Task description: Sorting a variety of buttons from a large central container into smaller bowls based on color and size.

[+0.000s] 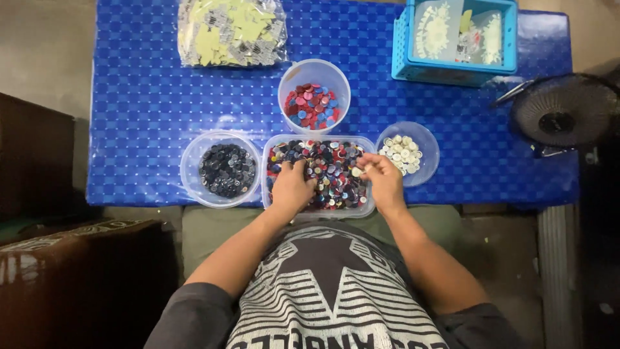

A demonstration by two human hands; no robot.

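Both hands in the rectangular tub (pixel 274 194) of mixed buttons at the desk's (pixel 142 97) near edge: left hand (pixel 292 187) spread flat on the pile, right hand (pixel 383 181) pinching a white button (pixel 356 172). White-button bowl (pixel 423 139) just right of it; dark-button bowl (pixel 194 169) left; red/blue cup (pixel 314 71) behind. Three sorted containers, one tub.

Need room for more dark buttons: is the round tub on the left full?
Not full: the dark buttons cover the round tub's bottom, well below its rim.

- Bright, even light falls on the blue table (pixel 148 97).
- Glare shines off the plastic bag (pixel 231 31) at the far side.
- Near corners lie dim and soft.
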